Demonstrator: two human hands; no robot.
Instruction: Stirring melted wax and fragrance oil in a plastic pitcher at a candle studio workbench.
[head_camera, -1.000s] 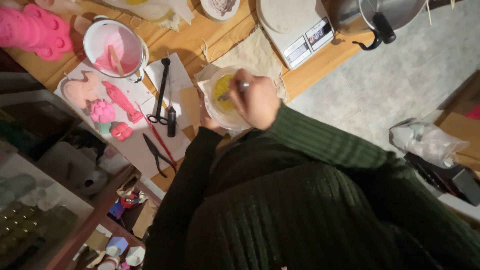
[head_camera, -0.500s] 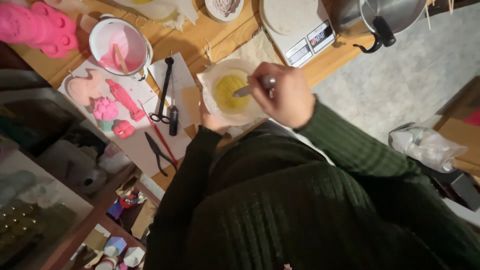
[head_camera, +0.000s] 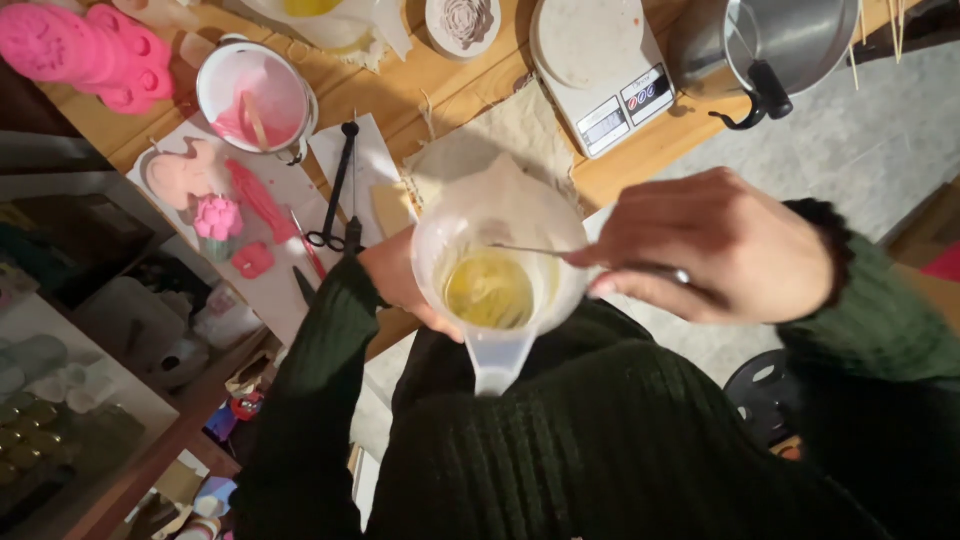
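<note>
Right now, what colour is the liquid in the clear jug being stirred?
Pale yellow liquid, seen best in the head view.

Left hand cupped close to the chest, fingers curled, mostly hidden. Right hand raised, thumb and fingertips pinched together. Both forearms bent inward in dark green sleeves.

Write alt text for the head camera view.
Seen from above, the left hand holds a clear plastic jug of yellow liquid while the right hand stirs it with a thin metal tool. Behind, a wooden table holds a kitchen scale, scissors and pink moulds.
</note>
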